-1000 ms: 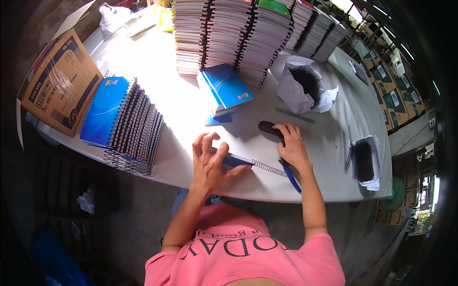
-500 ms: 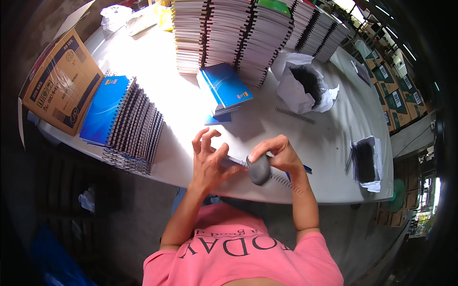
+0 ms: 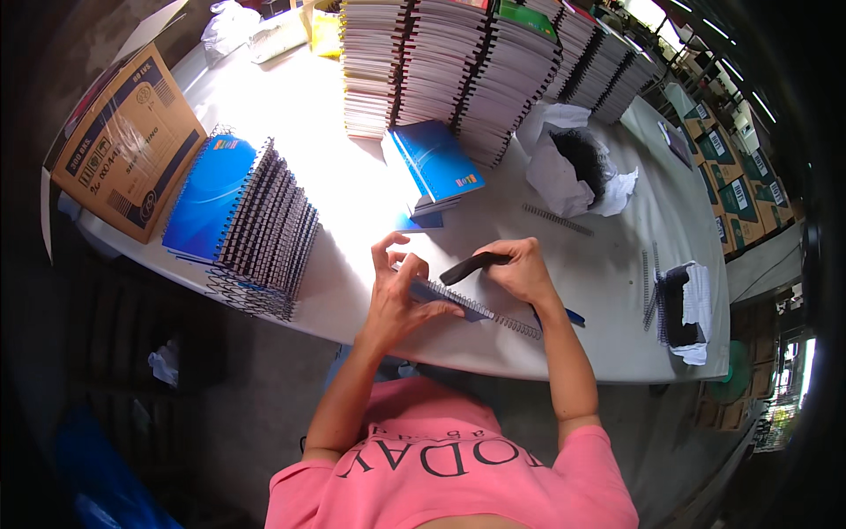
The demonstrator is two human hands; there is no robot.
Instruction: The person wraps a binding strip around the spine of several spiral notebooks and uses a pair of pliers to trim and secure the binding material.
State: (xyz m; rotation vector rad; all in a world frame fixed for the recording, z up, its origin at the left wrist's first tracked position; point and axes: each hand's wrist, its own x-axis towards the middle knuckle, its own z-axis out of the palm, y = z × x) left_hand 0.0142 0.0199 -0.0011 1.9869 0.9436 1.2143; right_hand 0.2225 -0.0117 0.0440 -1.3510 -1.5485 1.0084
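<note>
— What is under your hands at the white table (image 3: 617, 264)?

— One blue-covered notebook (image 3: 441, 295) with a wire spiral spine, lying flat at the near edge. My left hand (image 3: 397, 295) presses down on it, fingers spread and bent, gripping nothing. My right hand (image 3: 520, 269) is wrapped around the dark, smooth handle of a tool (image 3: 471, 267), whose tip points toward 9 o'clock over the spine.

— And around you?

— At 10 o'clock lies one slanted row of finished notebooks (image 3: 251, 225), glossy blue cover on top, black coils bristling along the edge. Beyond that, one brown corrugated carton (image 3: 123, 141). At 12 o'clock sits a short stack of blue books (image 3: 436, 167), and behind it several tall stacks of unbound pages (image 3: 458, 62); I cannot count them exactly. At 1 o'clock, crumpled white paper (image 3: 564, 167) wraps a tangle of black coils. One loose coil (image 3: 557, 219) lies just below it. At 3 o'clock, a second paper-wrapped bundle of coils (image 3: 683, 304).
</note>
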